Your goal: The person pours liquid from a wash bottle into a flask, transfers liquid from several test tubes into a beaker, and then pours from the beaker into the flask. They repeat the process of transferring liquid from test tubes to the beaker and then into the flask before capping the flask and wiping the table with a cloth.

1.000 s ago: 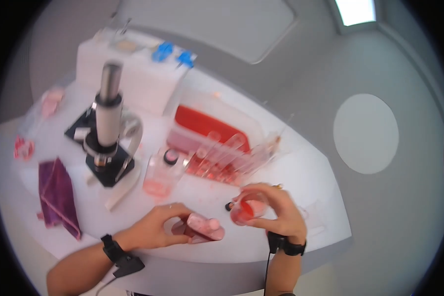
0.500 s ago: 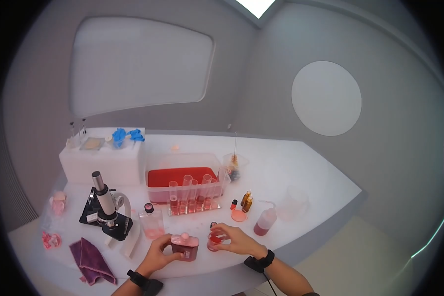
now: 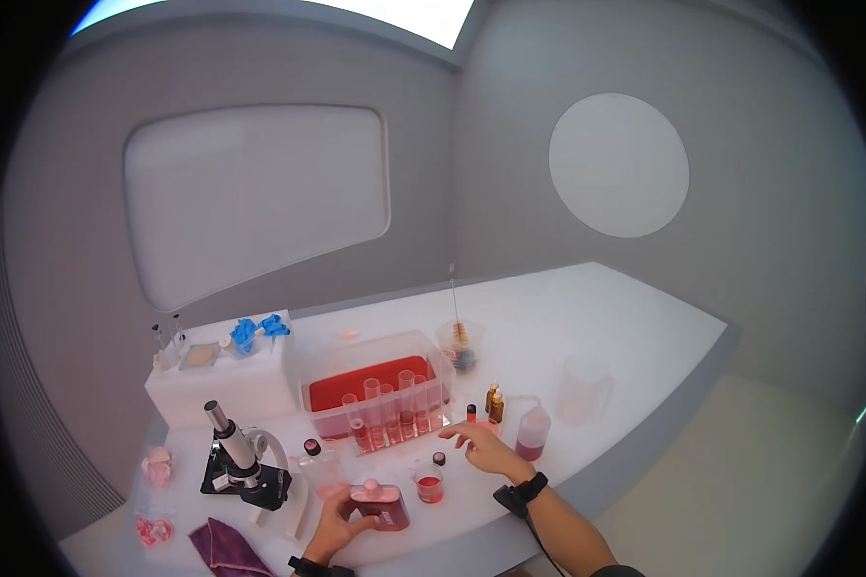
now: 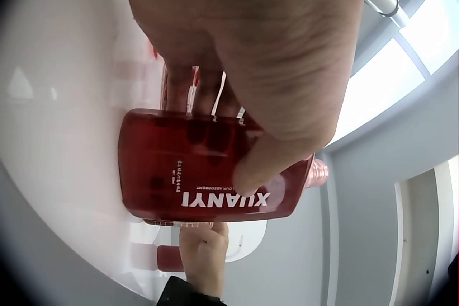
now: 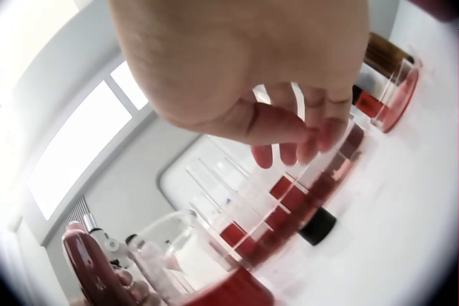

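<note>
My left hand (image 3: 339,527) grips a flat, dark red bottle (image 3: 387,514) by its side. White lettering reading XUANYI shows on this bottle (image 4: 208,166) in the left wrist view, and a ribbed pink neck sticks out of its top. Just right of it, a small clear beaker (image 3: 430,488) with red liquid stands on the table. Behind the beaker lies a small black cap (image 3: 439,459). My right hand (image 3: 491,452) hovers beyond the beaker with nothing in it; in the right wrist view its fingers (image 5: 287,130) hang loosely bent.
A test tube rack (image 3: 401,440) stands before a clear tub (image 3: 318,423) of red liquid. On the left are a microscope (image 3: 245,466), a clear black-capped bottle (image 3: 323,471) and a purple cloth (image 3: 229,550). Amber bottles (image 3: 495,404) and a wash bottle (image 3: 532,433) stand right.
My right hand has set the beaker down on the table, let go and moved back and to the right. The left hand still holds the red bottle. The head view has tilted up.
</note>
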`<state>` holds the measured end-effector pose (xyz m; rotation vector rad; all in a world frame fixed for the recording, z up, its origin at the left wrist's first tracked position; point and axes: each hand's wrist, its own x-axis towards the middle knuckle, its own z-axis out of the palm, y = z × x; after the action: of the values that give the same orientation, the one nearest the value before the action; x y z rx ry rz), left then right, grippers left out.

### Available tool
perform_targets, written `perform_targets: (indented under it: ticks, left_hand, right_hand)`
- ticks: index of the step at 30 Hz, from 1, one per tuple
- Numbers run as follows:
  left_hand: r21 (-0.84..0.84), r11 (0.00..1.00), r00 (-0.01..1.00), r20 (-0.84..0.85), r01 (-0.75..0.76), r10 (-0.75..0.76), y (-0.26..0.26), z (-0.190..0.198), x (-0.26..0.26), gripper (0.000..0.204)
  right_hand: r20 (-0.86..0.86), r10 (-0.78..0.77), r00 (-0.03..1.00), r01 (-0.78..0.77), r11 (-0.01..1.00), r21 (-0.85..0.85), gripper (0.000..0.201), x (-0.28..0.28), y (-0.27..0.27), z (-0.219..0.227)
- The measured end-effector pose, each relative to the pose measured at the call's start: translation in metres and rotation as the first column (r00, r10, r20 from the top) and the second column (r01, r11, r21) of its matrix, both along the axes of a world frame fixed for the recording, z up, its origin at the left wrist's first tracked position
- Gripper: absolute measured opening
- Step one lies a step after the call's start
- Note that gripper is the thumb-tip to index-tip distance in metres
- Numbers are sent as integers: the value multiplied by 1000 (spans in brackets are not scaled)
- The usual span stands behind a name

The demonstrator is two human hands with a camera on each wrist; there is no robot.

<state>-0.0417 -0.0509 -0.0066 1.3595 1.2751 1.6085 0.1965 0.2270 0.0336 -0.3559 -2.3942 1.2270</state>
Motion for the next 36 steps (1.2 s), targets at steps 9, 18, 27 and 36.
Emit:
perform_targets:
  ticks: [9,18,27,36]
  left_hand:
    - [-14,1000,998,63,-13,14,0,10,9,53]
    - [-59,998,999,46,-18,21,-4,11,6,53]
    - [-22,1000,1000,21,-10,11,2,2,-1,55]
    - [-37,999,1000,-23,15,-16,3,-17,-9,58]
  right_hand:
    - [36,117,992,-122,944,306,48,-5,-11,-24]
    - [30,37,999,-44,958,284,47,3,-16,-13]
    - [200,20,980,-96,922,375,28,-1,-8,-15]
    - [-81,73,994,-53,972,230,23,-6,-70,105]
